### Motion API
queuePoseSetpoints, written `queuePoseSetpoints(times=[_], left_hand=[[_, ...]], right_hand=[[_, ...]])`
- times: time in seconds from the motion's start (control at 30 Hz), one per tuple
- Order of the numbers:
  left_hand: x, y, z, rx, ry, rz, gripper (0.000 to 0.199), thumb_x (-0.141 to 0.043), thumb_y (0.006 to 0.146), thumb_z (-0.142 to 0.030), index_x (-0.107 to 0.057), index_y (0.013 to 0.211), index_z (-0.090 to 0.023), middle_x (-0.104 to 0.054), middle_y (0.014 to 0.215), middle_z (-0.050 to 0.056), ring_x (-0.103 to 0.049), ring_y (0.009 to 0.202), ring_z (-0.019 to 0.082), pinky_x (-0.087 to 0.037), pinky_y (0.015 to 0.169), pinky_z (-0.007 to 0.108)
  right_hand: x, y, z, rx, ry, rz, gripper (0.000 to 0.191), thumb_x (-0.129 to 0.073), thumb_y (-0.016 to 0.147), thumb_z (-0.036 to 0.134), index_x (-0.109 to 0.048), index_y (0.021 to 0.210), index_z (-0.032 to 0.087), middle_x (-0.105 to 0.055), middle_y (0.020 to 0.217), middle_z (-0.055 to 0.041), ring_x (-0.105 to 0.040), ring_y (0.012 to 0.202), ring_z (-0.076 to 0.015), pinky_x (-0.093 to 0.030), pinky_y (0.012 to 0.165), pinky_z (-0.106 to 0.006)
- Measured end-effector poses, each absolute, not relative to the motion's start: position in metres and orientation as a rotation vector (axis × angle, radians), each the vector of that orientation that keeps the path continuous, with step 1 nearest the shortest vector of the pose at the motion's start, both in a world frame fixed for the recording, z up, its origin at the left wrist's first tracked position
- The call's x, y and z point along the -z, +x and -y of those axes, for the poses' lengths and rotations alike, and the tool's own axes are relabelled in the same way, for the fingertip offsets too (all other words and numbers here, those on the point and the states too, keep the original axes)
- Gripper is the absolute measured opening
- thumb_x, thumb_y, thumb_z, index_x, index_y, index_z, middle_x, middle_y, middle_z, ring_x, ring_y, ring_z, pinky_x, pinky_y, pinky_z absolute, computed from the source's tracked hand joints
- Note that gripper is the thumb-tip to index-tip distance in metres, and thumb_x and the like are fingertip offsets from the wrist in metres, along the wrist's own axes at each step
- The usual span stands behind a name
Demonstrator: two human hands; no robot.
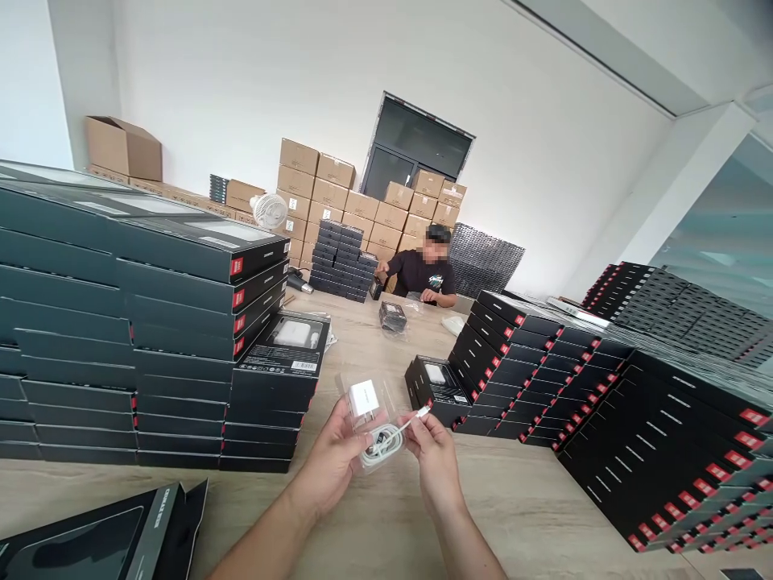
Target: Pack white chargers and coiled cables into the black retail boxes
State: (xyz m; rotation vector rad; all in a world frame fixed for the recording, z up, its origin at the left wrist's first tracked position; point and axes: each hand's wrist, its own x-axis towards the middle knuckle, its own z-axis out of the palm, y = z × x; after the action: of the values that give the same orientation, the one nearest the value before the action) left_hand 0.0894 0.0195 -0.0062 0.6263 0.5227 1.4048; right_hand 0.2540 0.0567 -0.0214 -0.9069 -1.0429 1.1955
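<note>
One clear plastic bag [390, 395] is held up between the left hand [329, 466] and the right hand [436, 461], both closed on it, so a white charger [364, 403] and coiled white cable [382, 445] are kept off the wooden table [519, 503]. Stacked black boxes [181, 379] rise left of the grip, a second stack [513, 370] right; an open black box [436, 385] sits just ahead. Bare wood lies nearer the person.

White wall charger [362, 401] and coiled cable [382, 445] in clear plastic bag [353, 385]
</note>
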Motion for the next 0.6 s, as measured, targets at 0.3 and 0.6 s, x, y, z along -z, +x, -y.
queuePoseSetpoints(times=[0.3,0.6], left_hand=[[0.002,0.087,-0.013,-1.343,0.677,-0.546,0.075,-0.082,0.064,-0.016,-0.051,0.13,-0.032,-0.057,0.141,0.01,-0.05,0.134,0.036,-0.05,0.095,0.042],[0.002,0.094,-0.016,-1.288,0.742,-0.81,0.1,-0.061,0.053,-0.001,-0.033,0.145,-0.031,-0.064,0.13,0.014,-0.065,0.11,0.031,-0.051,0.066,0.028]], right_hand=[[0.023,0.251,-0.054,-1.005,-0.94,1.103,0.042,-0.071,0.078,0.058,-0.064,0.091,0.019,-0.071,0.079,-0.0033,-0.066,0.074,-0.0195,-0.054,0.074,-0.033],[0.018,0.256,-0.05,-0.832,-1.025,1.385,0.035,-0.061,0.087,0.053,-0.064,0.093,0.02,-0.069,0.087,-0.0029,-0.063,0.08,-0.0191,-0.049,0.074,-0.029]])
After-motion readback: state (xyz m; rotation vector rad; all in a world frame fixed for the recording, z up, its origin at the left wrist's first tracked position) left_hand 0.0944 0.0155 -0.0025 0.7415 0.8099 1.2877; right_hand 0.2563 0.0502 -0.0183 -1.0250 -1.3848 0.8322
